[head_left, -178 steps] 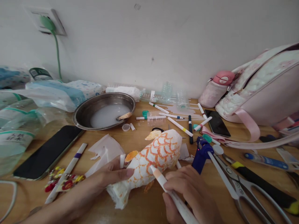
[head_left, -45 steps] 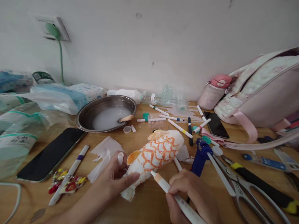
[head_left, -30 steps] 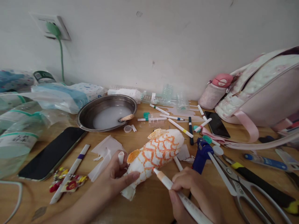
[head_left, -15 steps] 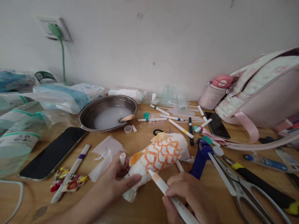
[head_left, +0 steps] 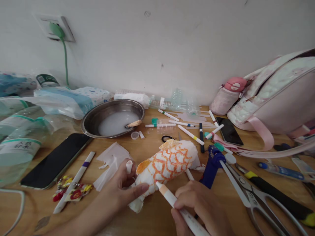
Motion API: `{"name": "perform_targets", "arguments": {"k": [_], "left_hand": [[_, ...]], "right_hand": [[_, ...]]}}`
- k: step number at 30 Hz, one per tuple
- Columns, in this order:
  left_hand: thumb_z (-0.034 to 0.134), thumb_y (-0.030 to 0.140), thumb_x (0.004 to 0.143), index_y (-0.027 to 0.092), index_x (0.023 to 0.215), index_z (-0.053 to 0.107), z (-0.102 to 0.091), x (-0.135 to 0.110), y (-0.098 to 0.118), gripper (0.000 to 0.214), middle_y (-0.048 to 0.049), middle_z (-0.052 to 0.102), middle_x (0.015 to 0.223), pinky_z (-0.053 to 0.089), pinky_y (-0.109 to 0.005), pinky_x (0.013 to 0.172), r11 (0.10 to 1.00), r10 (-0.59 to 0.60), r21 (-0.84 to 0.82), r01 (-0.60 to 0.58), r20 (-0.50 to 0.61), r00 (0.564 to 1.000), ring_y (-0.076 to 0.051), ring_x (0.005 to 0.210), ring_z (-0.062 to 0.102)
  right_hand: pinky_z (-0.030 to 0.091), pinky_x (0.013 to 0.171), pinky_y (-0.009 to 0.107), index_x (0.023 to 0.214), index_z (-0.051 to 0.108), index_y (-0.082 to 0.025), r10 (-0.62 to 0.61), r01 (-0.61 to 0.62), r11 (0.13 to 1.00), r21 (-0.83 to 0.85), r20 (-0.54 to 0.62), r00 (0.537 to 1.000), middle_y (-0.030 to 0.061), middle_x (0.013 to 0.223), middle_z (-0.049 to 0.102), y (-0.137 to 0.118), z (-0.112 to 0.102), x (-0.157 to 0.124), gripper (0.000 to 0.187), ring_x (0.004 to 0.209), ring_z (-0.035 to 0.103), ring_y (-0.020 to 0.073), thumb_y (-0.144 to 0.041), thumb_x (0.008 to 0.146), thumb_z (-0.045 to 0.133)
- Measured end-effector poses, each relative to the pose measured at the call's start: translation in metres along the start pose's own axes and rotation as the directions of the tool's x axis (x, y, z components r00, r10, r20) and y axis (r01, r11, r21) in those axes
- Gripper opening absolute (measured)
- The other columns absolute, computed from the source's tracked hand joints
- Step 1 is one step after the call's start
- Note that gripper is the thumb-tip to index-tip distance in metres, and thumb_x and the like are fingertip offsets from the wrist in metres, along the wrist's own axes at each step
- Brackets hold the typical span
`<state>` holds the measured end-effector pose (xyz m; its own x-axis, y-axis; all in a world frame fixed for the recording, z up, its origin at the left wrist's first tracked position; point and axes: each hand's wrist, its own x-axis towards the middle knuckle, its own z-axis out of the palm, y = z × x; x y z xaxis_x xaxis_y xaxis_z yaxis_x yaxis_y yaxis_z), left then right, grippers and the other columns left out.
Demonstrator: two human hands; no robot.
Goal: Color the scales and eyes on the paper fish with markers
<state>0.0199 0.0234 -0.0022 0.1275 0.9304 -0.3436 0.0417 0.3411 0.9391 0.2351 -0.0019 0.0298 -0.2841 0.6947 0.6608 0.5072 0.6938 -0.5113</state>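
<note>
A white papery fish (head_left: 169, 160) with orange scale lines and orange fins lies tilted in front of me. My left hand (head_left: 125, 186) grips its narrow end between thumb and fingers, and a small white marker cap (head_left: 129, 166) is tucked in the same fingers. In my right hand (head_left: 197, 203) is an uncapped white marker (head_left: 169, 196) with a peach band. Its tip touches or nearly touches the fish's lower side, at the edge of the scale lines.
A steel basin (head_left: 113, 119) of cloudy liquid stands behind. Loose markers (head_left: 190, 134) lie beyond the fish. To the right are a blue glue gun (head_left: 211, 167), scissors (head_left: 248, 193) and a backpack (head_left: 278, 98). A phone (head_left: 56, 160) and torn paper (head_left: 113, 162) lie left.
The marker tip has shifted slightly down along the fish's side, with my right hand. My left hand and the fish stay nearly still.
</note>
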Motion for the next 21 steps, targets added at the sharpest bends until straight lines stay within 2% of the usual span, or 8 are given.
{"name": "perform_targets", "arguments": {"k": [3,13,18,21], "left_hand": [[0.083,0.058,0.061,0.025,0.078,0.043,-0.0003,0.0001,-0.0003,0.054,0.0070,0.057,0.069,0.043,-0.028,0.061,1.000,0.024,0.011,-0.023,-0.014,1.000,-0.017,0.067,0.058],[0.083,0.054,0.063,0.026,0.085,0.047,0.0017,-0.0002,-0.0015,0.051,0.0047,0.068,0.074,0.048,-0.030,0.063,0.997,-0.006,-0.071,0.008,0.025,1.000,-0.019,0.070,0.064],[0.082,0.056,0.065,0.025,0.079,0.045,-0.0029,0.0010,0.0004,0.050,0.0065,0.060,0.070,0.045,-0.028,0.063,1.000,-0.003,0.008,0.003,0.054,0.999,-0.017,0.071,0.060],[0.081,0.058,0.065,0.026,0.078,0.044,-0.0022,-0.0009,0.0039,0.052,0.0070,0.057,0.071,0.043,-0.028,0.063,0.999,-0.007,0.036,0.006,0.044,0.999,-0.017,0.071,0.058]], "right_hand": [[0.053,0.054,0.019,0.083,0.053,-0.022,0.000,0.000,1.000,-0.008,-0.016,1.000,-0.0022,0.066,0.065,0.0001,-0.0008,0.0013,0.012,0.057,0.063,0.0090,-0.010,0.080,0.055],[0.052,0.051,0.020,0.081,0.052,-0.023,-0.008,0.008,1.000,-0.012,0.016,1.000,-0.0027,0.065,0.065,-0.0011,-0.0009,0.0019,0.012,0.055,0.062,0.0092,-0.010,0.080,0.054],[0.053,0.054,0.018,0.084,0.052,-0.022,-0.039,0.039,0.997,-0.061,-0.010,0.999,-0.0025,0.066,0.065,-0.0008,0.0003,0.0022,0.012,0.056,0.063,0.0087,-0.010,0.082,0.054],[0.053,0.054,0.019,0.084,0.052,-0.021,-0.063,0.065,0.992,-0.110,0.020,0.998,-0.0014,0.066,0.066,-0.0010,0.0010,0.0036,0.009,0.056,0.063,0.0096,-0.012,0.085,0.055]]}}
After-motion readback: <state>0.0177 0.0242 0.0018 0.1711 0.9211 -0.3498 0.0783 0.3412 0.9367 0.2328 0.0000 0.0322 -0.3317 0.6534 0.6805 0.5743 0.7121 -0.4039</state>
